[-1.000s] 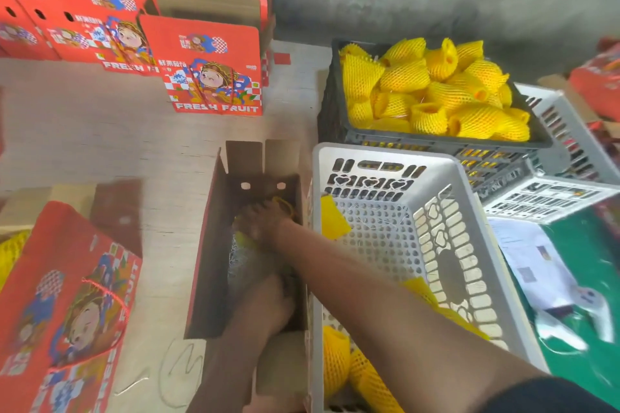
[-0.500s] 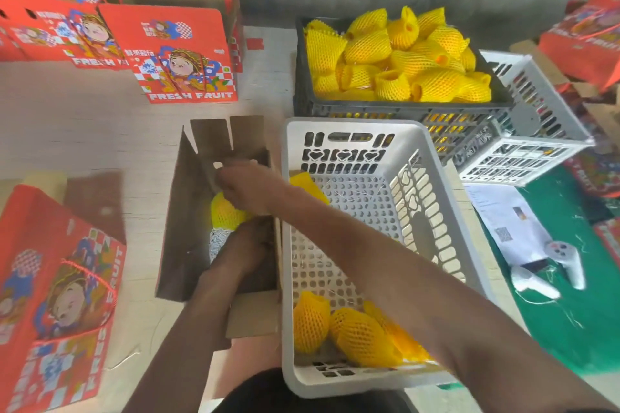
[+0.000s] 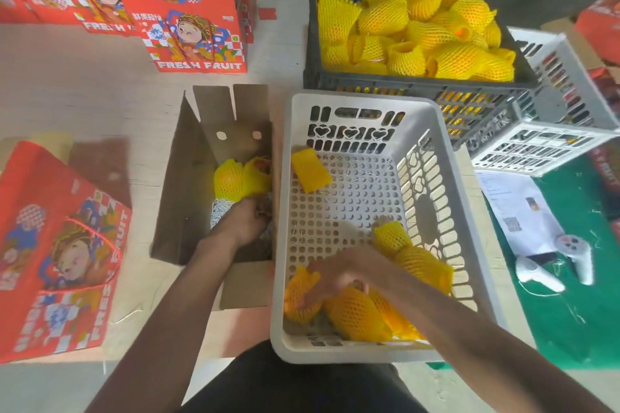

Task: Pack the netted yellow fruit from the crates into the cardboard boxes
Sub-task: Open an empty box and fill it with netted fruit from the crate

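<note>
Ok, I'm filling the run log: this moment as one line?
stage: picking | right hand: reaching onto fruit in white crate | left hand: in open box | packed fruit: visible

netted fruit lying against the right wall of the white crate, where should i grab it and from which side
Grip the netted fruit around its fat middle, coming from above and the open left. It lies slanted against the white crate wall, so the right is blocked.
</note>
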Demonstrator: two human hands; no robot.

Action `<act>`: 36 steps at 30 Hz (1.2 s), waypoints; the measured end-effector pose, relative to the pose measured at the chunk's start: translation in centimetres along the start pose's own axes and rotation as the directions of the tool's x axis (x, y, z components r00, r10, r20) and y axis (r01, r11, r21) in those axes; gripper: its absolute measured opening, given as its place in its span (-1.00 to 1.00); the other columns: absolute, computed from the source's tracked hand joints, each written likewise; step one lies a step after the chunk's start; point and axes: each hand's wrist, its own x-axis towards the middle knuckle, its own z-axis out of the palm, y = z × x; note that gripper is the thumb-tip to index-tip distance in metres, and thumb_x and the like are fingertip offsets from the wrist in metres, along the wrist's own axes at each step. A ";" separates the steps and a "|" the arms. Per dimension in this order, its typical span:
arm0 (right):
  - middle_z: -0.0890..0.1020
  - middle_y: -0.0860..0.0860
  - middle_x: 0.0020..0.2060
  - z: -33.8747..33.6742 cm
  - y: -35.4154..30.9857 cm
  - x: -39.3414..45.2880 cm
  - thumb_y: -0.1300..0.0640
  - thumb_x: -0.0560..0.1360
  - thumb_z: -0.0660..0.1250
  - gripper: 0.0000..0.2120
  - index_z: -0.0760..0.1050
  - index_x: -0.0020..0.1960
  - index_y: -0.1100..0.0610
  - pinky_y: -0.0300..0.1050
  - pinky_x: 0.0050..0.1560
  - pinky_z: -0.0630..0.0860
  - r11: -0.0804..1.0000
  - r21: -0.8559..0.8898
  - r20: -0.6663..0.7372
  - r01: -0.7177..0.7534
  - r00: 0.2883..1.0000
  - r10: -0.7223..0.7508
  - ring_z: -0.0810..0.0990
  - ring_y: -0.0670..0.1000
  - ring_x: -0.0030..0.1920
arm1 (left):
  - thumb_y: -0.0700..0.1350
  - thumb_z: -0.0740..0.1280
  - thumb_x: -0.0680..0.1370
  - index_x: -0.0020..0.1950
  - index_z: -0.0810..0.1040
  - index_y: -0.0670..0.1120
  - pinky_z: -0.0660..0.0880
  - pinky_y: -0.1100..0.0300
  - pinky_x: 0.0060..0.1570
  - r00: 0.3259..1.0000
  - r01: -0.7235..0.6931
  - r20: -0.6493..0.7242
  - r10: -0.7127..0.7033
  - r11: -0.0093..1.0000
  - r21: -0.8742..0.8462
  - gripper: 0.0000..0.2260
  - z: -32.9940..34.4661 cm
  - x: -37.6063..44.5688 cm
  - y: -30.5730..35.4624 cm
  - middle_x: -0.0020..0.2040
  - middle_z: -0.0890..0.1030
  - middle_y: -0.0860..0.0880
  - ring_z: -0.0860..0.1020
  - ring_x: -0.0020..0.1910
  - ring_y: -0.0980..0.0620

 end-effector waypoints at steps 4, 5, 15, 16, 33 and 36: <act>0.26 0.26 0.52 6.2 -2.1 0.5 -0.60 0.40 0.16 0.05 -0.04 0.65 -0.01 0.36 0.37 0.39 0.971 -0.218 -0.323 -0.096 0.946 0.021 0.30 0.38 0.43 | -0.16 0.30 0.57 -0.09 0.55 0.15 0.51 0.08 0.05 1.000 0.021 0.017 -0.022 0.999 0.030 -0.82 0.1 0.1 -0.1 0.02 0.63 -0.02 0.57 0.01 -0.08; 0.26 0.27 0.49 6.9 -2.4 0.8 -0.59 0.42 0.16 0.04 -0.05 0.65 0.01 0.38 0.31 0.43 0.968 -0.208 -0.347 -0.140 0.936 0.061 0.31 0.39 0.38 | -0.15 0.30 0.58 -0.07 0.56 0.14 0.50 0.09 0.04 1.000 0.028 0.014 -0.028 0.999 0.022 -0.83 0.2 0.2 -0.2 0.03 0.63 -0.04 0.57 0.01 -0.09; 0.49 0.14 0.20 6.8 -1.3 1.7 -0.35 0.42 0.46 -0.15 0.23 0.49 0.08 0.03 -0.08 0.51 0.867 -0.497 -0.500 -0.042 0.830 -0.246 0.46 0.08 -0.07 | -0.10 0.29 0.63 0.20 0.67 -0.09 0.41 0.17 -0.01 0.996 0.080 0.025 -0.080 0.997 0.006 -0.78 0.6 0.1 -0.5 0.18 0.68 -0.14 0.61 0.13 -0.13; 0.49 0.13 0.20 6.7 -1.3 2.0 -0.32 0.42 0.49 -0.17 0.25 0.47 0.09 0.01 -0.14 0.47 0.862 -0.507 -0.512 -0.028 0.814 -0.275 0.42 0.06 -0.11 | -0.10 0.29 0.64 0.19 0.67 -0.10 0.40 0.18 -0.03 0.996 0.079 0.031 -0.079 0.997 0.008 -0.78 0.6 0.1 -0.5 0.17 0.68 -0.15 0.62 0.10 -0.13; 0.37 0.25 0.42 6.7 1.9 1.4 -0.17 0.63 0.18 -0.27 -0.22 0.62 -0.23 0.09 -0.11 0.55 0.985 -0.156 -0.643 -0.075 0.765 -0.044 0.60 0.24 0.08 | -0.03 0.31 0.64 0.18 0.68 -0.10 0.43 0.15 -0.02 0.988 0.094 0.127 -0.093 0.996 -0.002 -0.77 0.9 0.4 -0.7 0.10 0.69 -0.09 0.57 -0.05 -0.01; 0.38 0.25 0.36 6.8 0.6 1.6 -0.16 0.65 0.20 -0.25 -0.22 0.64 -0.15 0.00 -0.17 0.56 0.980 -0.159 -0.646 -0.122 0.763 -0.010 0.59 0.17 0.00 | -0.04 0.31 0.63 0.02 0.67 -0.01 0.42 0.15 -0.04 0.988 0.085 0.133 -0.083 0.996 -0.010 -0.86 0.8 0.3 -0.7 -0.03 0.66 -0.04 0.57 -0.08 0.00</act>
